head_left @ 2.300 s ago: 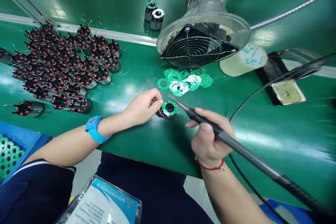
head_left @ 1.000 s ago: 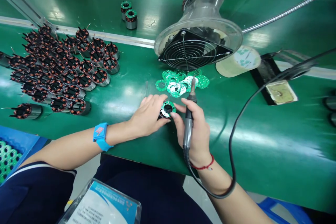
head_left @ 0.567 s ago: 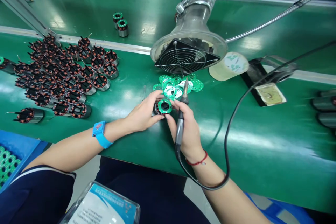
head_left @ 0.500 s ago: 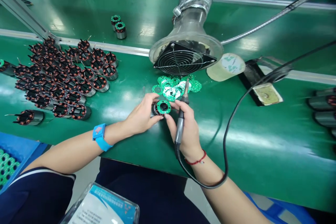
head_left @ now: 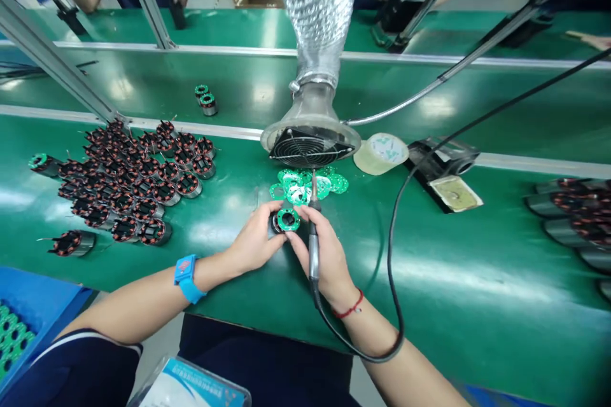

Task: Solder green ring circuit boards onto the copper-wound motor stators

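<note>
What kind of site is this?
Probably an electronics or motor assembly workshop: a soldering iron in the right hand, clustered copper-wound cores on a green bench, and a fan-fitted hood near loose ring-shaped boards.

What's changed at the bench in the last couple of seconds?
The left hand went from a pinch beside the motor coil to gripping its side. The right hand kept the soldering iron but swung its tip away from the coil, and brought its fingertips to the coil. The view tilted up. Unmoved: loose circuit boards, grouped coils.
</note>
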Motion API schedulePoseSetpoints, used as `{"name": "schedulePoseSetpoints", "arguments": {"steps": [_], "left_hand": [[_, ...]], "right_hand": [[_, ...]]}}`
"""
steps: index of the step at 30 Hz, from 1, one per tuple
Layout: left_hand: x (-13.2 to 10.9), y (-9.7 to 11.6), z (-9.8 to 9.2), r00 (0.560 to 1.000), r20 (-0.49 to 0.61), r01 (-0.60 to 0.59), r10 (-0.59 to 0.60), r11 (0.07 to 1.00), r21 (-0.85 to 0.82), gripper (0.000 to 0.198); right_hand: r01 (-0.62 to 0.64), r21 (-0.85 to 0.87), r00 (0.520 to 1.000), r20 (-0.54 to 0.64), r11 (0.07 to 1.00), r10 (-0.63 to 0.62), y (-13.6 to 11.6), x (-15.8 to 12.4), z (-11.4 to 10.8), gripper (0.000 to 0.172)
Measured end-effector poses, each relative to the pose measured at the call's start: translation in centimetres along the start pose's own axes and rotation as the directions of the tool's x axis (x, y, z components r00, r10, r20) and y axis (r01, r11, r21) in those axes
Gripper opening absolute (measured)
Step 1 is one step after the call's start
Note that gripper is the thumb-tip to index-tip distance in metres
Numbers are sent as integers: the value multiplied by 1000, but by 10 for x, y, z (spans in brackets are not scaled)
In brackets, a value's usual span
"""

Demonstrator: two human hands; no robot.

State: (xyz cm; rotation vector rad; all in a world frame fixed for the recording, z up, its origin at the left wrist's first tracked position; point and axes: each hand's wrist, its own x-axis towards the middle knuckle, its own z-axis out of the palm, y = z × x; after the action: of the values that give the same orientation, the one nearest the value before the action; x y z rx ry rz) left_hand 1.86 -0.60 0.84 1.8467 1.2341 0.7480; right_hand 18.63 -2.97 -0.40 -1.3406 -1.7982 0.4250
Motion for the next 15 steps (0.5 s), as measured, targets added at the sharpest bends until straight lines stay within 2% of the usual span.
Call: {"name": "schedulePoseSetpoints", "arguments": {"steps": [3, 5, 7, 9, 11, 13, 15], "left_hand": [[5, 5, -6, 989, 113, -120, 98, 971, 205, 62], [9, 8, -15, 973, 192, -186, 128, 928, 324, 53], [15, 8, -32, 969, 209, -207, 129, 886, 416, 45], [27, 7, -56, 985, 139, -158, 101, 853, 497, 44], [48, 4, -84, 999, -16, -26, 41, 832, 554, 47], [78, 1, -111, 988, -151, 117, -35, 804, 583, 52], [115, -2, -131, 965, -234, 241, -121, 762, 601, 62]], "right_hand": [[-34, 23, 995, -95, 999, 36, 10, 11, -19, 46], [-108, 79, 973, -194, 991, 122, 24, 26, -36, 47], [-178, 180, 940, -259, 967, 221, 42, 43, -51, 54], [-227, 174, 920, -285, 958, 269, 62, 59, -63, 64], [-308, 124, 925, -193, 943, 328, 76, 70, -71, 62], [-376, 127, 911, -130, 918, 391, 84, 74, -76, 59], [-400, 42, 905, -140, 915, 402, 85, 72, -78, 53]]}}
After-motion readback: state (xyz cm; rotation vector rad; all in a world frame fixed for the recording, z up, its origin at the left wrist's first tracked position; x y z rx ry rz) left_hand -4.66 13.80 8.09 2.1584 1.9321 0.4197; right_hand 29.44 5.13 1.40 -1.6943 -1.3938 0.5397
